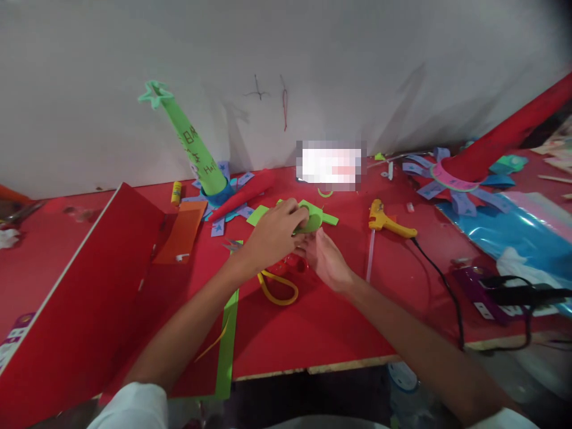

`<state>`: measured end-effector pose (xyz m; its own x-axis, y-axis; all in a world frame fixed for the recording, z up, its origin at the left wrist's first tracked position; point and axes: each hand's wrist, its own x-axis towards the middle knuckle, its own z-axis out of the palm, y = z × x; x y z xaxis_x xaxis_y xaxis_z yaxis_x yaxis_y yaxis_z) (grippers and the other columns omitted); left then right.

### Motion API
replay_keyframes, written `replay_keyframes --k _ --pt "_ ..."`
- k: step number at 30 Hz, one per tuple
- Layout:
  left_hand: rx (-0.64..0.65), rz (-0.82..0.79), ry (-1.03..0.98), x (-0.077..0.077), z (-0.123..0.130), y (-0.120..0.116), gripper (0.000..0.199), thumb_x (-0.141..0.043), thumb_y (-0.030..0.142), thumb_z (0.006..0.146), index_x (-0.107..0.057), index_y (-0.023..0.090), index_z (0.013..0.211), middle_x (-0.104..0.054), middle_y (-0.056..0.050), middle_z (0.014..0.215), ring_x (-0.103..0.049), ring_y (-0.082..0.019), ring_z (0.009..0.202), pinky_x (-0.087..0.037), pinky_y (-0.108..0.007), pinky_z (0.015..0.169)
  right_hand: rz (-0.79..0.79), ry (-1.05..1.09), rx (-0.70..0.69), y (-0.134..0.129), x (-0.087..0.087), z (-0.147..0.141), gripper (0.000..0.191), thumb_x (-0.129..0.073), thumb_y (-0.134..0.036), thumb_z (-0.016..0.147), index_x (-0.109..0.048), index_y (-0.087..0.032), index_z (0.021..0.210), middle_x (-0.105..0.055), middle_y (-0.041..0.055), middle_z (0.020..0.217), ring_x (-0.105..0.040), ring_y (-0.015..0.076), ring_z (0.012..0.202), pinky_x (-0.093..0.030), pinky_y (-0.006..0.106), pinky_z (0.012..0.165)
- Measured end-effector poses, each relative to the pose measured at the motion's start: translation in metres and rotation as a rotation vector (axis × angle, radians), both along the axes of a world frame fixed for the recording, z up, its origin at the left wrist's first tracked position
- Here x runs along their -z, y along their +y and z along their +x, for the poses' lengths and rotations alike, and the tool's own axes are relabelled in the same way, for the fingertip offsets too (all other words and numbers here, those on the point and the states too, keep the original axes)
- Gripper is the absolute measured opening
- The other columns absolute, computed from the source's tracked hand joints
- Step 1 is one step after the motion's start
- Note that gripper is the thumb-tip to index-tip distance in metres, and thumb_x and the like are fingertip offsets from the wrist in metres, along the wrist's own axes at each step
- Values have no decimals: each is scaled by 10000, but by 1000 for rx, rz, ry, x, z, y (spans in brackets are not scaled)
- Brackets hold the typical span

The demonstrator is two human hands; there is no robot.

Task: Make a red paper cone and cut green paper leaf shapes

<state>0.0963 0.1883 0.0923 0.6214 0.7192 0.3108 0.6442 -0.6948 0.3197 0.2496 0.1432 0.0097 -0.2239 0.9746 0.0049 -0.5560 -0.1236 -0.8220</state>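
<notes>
Near the middle of the red table [330,333], my left hand [279,231] has its fingers curled round a bright green paper piece [314,219] with strips sticking out at its sides. My right hand [328,260] is just below and to the right, palm turned inward, its fingertips at the lower edge of the green piece; its fingers are partly blurred. Under the hands lie scissors with a yellow handle loop [279,298]. A long green paper strip [227,357] lies beside my left forearm.
A yellow glue gun [386,221] with a black cord stands right of my hands. A green paper cone [196,146] and a red cone [509,131] rise behind. A red board [84,298] leans at left; blue plastic [513,238] lies at right.
</notes>
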Motion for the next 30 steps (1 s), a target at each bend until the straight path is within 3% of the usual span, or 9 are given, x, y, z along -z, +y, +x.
replay_keyframes --k 2,5,8,12,16,20,25,30 --pt "27 -24 85 8 0 3 40 -628 176 948 -616 199 980 -634 -69 1076 -593 -243 981 -483 -398 840 -83 29 13 4 3 2 442 -841 -649 810 -660 -276 965 -778 30 964 -755 249 1042 -622 445 948" --pt "29 -37 118 10 -5 8 135 -653 222 953 -649 205 1086 -646 -98 1229 -586 -303 1180 -494 -476 1006 -125 -17 96 9 4 7 447 -937 -528 708 -673 -250 938 -762 4 886 -763 226 903 -637 405 864" --pt "11 -49 77 5 -8 8 190 -661 237 960 -640 211 1147 -611 -125 1419 -541 -331 1364 -466 -512 1134 -125 -149 144 11 1 10 475 -909 -596 698 -687 -215 876 -754 19 822 -749 210 782 -633 366 751" --pt "-6 -143 51 -2 -9 4 270 -649 222 968 -600 214 1233 -539 -148 1585 -522 -325 1469 -463 -518 1179 -85 -290 179 10 -4 11 476 -885 -622 718 -655 -207 747 -717 19 717 -705 180 666 -591 315 628" --pt "-38 -168 94 -5 -7 1 320 -660 258 978 -567 210 1280 -586 -153 1542 -549 -354 1439 -457 -555 1170 -45 -320 226 11 -6 13 452 -883 -592 733 -667 -195 722 -697 14 645 -642 145 553 -522 266 509" --pt "-42 -127 102 -3 -5 1 329 -685 259 973 -549 211 1269 -633 -142 1455 -587 -354 1373 -474 -540 1133 -45 -356 267 12 -4 15 442 -866 -571 763 -642 -198 683 -597 -34 502 -496 99 385 -377 231 367" --pt "-34 -60 130 2 -4 1 325 -682 234 975 -540 187 1264 -659 -139 1359 -624 -354 1282 -490 -513 1078 -38 -388 323 14 -3 16 472 -859 -578 769 -583 -214 651 -535 -56 454 -448 85 358 -304 221 339" --pt "-50 -60 147 0 -3 1 302 -662 226 983 -541 189 1257 -666 -143 1340 -646 -351 1240 -495 -503 1054 -61 -410 349 16 -3 17 491 -888 -603 728 -581 -222 700 -530 -69 437 -426 83 338 -318 229 353"
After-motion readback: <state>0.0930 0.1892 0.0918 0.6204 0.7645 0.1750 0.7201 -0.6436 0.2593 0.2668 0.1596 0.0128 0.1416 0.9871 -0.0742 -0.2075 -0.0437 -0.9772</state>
